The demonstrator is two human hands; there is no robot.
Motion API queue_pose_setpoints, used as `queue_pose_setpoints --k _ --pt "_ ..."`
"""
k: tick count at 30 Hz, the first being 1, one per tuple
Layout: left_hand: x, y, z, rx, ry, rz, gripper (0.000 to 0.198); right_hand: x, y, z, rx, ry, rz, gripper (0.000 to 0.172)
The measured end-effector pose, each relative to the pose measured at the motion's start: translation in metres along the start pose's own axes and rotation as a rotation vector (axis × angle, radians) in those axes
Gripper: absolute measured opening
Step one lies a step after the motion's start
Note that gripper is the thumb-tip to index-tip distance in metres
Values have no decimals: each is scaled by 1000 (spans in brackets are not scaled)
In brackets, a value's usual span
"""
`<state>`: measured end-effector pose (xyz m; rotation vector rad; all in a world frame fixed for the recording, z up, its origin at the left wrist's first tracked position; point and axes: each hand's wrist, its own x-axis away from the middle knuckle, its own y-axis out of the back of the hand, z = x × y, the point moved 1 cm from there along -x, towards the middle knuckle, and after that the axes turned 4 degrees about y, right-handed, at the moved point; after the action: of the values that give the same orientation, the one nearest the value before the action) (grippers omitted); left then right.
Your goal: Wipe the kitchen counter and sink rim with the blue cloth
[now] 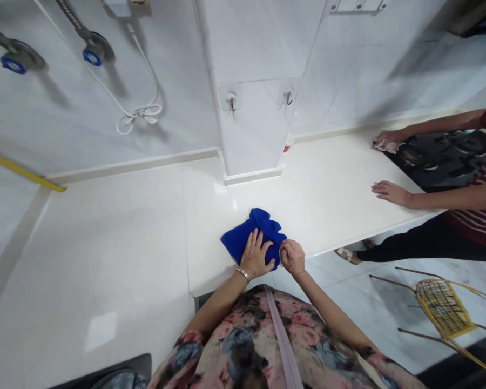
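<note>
A blue cloth (256, 229) lies bunched on the white countertop (146, 232) near its front edge. My left hand (256, 255) rests flat on the cloth with its fingers stretched out. My right hand (292, 256) is closed in a pinch on the cloth's right corner. A bracelet sits on my left wrist.
Another person stands at the right, one hand (389, 192) flat on the counter and the other hand (385, 141) on a small rag beside a black gas stove (437, 156). A white pillar with two hooks (259, 100) rises behind the cloth. A wicker stool (441, 308) stands on the floor.
</note>
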<state>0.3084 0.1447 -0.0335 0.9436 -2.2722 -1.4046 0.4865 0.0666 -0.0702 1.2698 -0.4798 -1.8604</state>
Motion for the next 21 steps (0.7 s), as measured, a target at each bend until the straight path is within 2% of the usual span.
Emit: queue_pose_setpoints --k 4,8,10,13,17,19,21 --pt "-6 2 9 16 -19 -12 54 -2 1 -1 -16 13 6 25" --pt "-5 21 34 9 10 -58 42 -5 4 2 -39 25 6 28" --pt "-1 37 57 -13 80 -93 41 -5 4 3 -44 3 12 28" --pt "7 67 103 -71 225 -147 41 -5 1 4 -5 -35 5 26" --pt "14 117 173 -145 553 -233 49 -5 -4 8 107 -46 -14 25" --pt "13 142 201 -137 718 -232 63 -5 -6 10 166 -48 -16 25" --pt "10 160 220 -113 823 -201 88 -4 -6 11 211 -49 -16 24"
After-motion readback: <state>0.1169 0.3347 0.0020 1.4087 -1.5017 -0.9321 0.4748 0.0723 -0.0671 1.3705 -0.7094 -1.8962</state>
